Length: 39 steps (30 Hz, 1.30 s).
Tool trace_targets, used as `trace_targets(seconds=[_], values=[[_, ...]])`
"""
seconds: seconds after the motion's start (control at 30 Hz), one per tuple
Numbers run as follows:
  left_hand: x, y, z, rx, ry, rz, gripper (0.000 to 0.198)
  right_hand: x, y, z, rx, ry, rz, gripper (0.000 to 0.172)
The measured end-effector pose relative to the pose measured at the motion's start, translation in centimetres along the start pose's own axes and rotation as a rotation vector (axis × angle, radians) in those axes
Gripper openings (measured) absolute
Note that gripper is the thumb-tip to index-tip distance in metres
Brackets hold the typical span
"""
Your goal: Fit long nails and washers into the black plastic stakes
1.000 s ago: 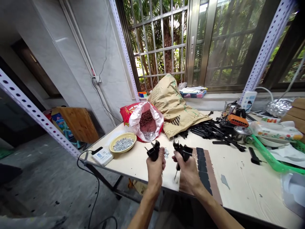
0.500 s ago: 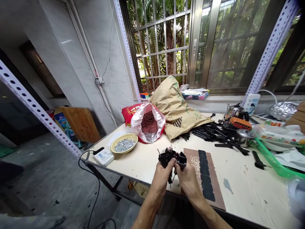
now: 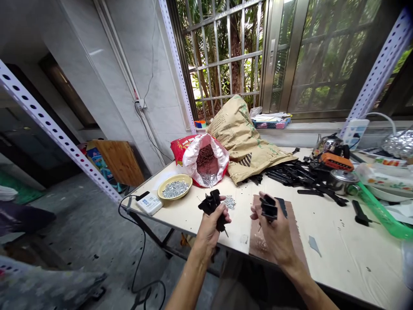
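My left hand [image 3: 211, 224] is closed around a bunch of black plastic parts [image 3: 212, 204], from which thin metal pins stick out. Black parts [image 3: 269, 207] are also gripped in my right hand [image 3: 277, 234], which is over the brown board [image 3: 298, 230]. The two hands are apart, both above the table's front edge. A small heap of silvery pieces [image 3: 229, 202] lies just beyond my left hand. My right hand and forearm hide much of the board and its row of dark pieces [image 3: 282, 206].
A yellow bowl [image 3: 174, 187] of silvery pieces and a white box [image 3: 149, 203] stand at the left. Behind are an open red bag [image 3: 206, 161] and a brown sack [image 3: 241, 142]. Black parts [image 3: 297, 176], a lidded pot [image 3: 342, 181] and a green tray [image 3: 383, 211] are at the right.
My hands have separated, left hand to the left and right hand to the right, each with black parts. The silvery heap between them now shows. The view has shifted slightly.
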<state>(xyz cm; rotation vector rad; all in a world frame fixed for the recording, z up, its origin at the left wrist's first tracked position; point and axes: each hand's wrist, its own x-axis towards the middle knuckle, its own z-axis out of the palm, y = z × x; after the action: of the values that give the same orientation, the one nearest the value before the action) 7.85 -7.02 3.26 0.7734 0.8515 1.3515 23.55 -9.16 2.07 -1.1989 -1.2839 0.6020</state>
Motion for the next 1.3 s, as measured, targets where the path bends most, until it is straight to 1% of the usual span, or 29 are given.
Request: trace_targets(seconds=[0.1,0.2,0.3,0.37,0.43,0.53,0.7,0.8,0.87,1.0,1.1,1.23,1.3], values=[[-0.4,0.0,0.4,0.222,0.115,0.200,0.031,-0.2,0.3,-0.5,0.014,0.029,0.026,0.044],[-0.2,0.3,0.4,0.412,0.235,0.350,0.030,-0.8,0.7,-0.3,0.040,-0.009,0.064,0.044],[0.5,0.6,-0.2,0.510,0.342,0.464,0.026,-1.2,1.2,0.0,0.058,0.002,0.121,0.042],[0.9,0.5,-0.6,0.547,0.389,0.487,0.030,-1.4,1.5,0.1,0.064,0.016,0.142,0.042],[1.1,0.3,-0.7,0.550,0.397,0.476,0.032,-1.6,1.6,0.2,0.080,0.010,0.150,0.044],[0.6,0.0,-0.2,0.553,0.378,0.485,0.032,-1.9,1.6,0.3,0.116,-0.003,0.137,0.044],[0.0,0.5,0.6,0.541,0.271,0.497,0.022,-2.1,1.6,0.2,0.103,-0.020,0.140,0.042],[0.4,0.9,0.4,0.548,0.193,0.516,0.024,-2.1,1.9,0.2,0.088,-0.022,0.140,0.043],[0.8,0.8,0.1,0.571,0.156,0.523,0.024,-2.1,1.9,0.3,0.087,-0.017,0.142,0.044],[1.3,-0.4,-0.6,0.576,0.233,0.494,0.021,-2.3,1.8,0.7,0.080,-0.029,0.147,0.045],[1.2,-1.1,-0.7,0.559,0.228,0.470,0.021,-2.5,1.8,0.8,0.068,-0.045,0.141,0.044],[0.9,-0.9,-0.5,0.544,0.285,0.479,0.022,-2.5,2.2,0.9,0.071,-0.046,0.134,0.047],[0.8,-0.5,-0.5,0.535,0.272,0.483,0.023,-2.4,2.3,0.9,0.078,-0.036,0.148,0.046]])
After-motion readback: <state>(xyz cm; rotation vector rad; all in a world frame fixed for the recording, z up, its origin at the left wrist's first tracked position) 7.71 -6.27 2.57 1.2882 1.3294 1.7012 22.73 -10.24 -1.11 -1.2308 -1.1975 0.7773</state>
